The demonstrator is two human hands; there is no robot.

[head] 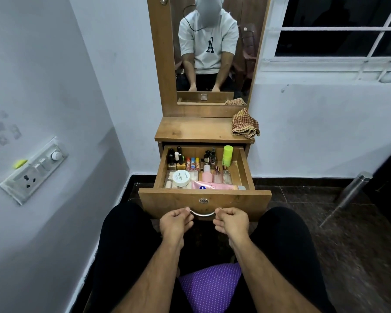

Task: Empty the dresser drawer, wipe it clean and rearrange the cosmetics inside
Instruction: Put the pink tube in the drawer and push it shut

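The drawer (204,197) stands pulled out just beyond both hands, packed with cosmetics (201,171). The left hand (176,221) and right hand (233,221) each pinch an end of its metal handle (203,214). A checked cloth (245,124) lies on the dresser top (194,129) well beyond the right hand.

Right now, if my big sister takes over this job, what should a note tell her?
Left hand and right hand both grip the metal handle of the open drawer.
Cosmetics sit inside: bottles upright at the back, a white jar and pink tube at the front.
Checked cloth lies on the dresser top.
Done: drawer open.
Left: empty, wipe, rearrange.
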